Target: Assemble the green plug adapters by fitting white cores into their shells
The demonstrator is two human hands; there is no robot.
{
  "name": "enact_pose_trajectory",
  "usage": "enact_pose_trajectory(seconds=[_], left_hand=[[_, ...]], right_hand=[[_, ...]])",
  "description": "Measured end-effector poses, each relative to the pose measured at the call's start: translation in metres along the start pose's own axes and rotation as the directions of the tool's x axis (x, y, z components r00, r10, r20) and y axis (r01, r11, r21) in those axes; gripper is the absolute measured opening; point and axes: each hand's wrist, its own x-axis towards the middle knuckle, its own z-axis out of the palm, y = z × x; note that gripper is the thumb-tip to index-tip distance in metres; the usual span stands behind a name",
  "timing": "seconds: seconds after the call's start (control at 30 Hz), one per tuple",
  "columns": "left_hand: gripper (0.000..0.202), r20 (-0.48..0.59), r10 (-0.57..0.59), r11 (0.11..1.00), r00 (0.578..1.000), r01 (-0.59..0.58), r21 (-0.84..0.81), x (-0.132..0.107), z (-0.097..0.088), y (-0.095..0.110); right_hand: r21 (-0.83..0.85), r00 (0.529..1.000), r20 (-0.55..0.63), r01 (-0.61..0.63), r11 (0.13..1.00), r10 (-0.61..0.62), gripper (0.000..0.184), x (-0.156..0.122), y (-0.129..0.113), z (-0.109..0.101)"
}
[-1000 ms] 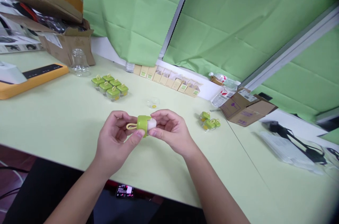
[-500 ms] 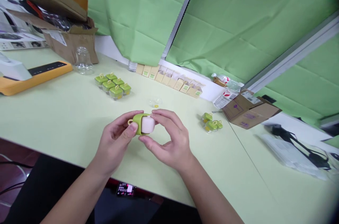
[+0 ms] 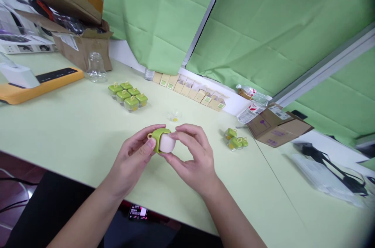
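Between my hands, above the table, is a green cap [image 3: 156, 135] with a small yellow ring on its left end. A pale pinkish-white rounded block [image 3: 167, 143] sits partly inside it and sticks out to the right. My left hand [image 3: 133, 154] is closed around the ring end of the cap, thumb on its near side. My right hand [image 3: 195, 158] has its fingertips on the block's upper right side and its thumb by the lower edge. Just beyond lies a small clear plastic piece [image 3: 175, 116] with a yellow spot.
Several green-lidded clear cases [image 3: 128, 95] stand grouped at the left, and more cases [image 3: 236, 139] at the right. A row of small cardboard boxes [image 3: 190, 88] lines the back. A yellow power bank-like device [image 3: 58, 83], a clear jar [image 3: 96, 67] and an open carton [image 3: 275, 125] flank the table.
The cap and block have tilted slightly, with the block's right end turned a little downward. My right fingers have shifted along the block. The whole view has moved slightly.
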Motion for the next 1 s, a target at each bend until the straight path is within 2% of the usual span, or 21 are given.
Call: enact_pose_trajectory(seconds=[0.27,0.83,1.0], left_hand=[[0.036,0.007,0.012,1.0,1.0,-0.013,0.018,-0.0003,-0.0003,0.0003],[0.036,-0.048,0.037,0.996,0.998,-0.033,0.084,0.0,-0.0016,-0.0031],[0.037,-0.035,0.034,0.998,0.999,-0.033,0.049,-0.0008,-0.0019,-0.0038]], right_hand=[[-0.038,0.997,0.016,0.076,0.996,-0.076,0.045,-0.0005,0.0002,0.0014],[0.039,1.0,0.03,-0.007,0.999,0.006,0.04,-0.0006,-0.0015,0.0006],[0.026,1.0,0.007,0.012,1.0,-0.012,0.042,-0.0022,-0.0001,0.0033]])
